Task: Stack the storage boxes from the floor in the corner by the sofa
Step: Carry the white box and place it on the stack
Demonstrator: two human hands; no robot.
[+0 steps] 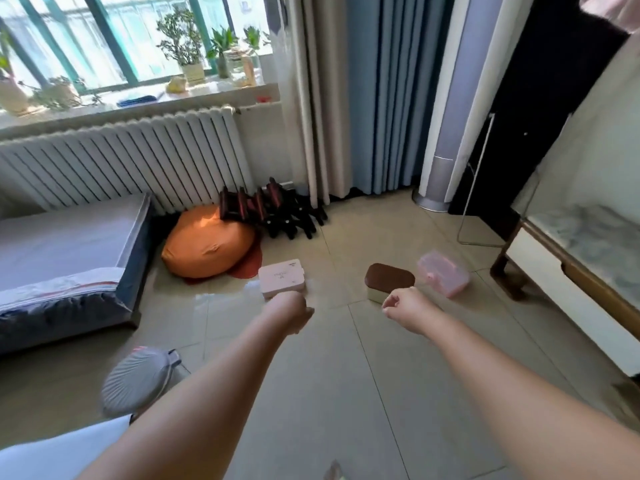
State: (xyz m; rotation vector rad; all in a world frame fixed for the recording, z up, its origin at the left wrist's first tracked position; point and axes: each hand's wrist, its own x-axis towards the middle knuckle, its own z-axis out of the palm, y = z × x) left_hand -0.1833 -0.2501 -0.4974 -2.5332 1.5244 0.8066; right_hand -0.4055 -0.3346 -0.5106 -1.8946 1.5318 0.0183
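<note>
Both the left hand [292, 311] and right hand [401, 304] are hovering with fingers curled, gripping nothing, above the pink box [281, 278] and brown-lidded box [388, 279].

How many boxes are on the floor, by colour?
Pale pink box: 1
Brown-lidded box: 1
Clear pink box: 1
Total: 3
</note>
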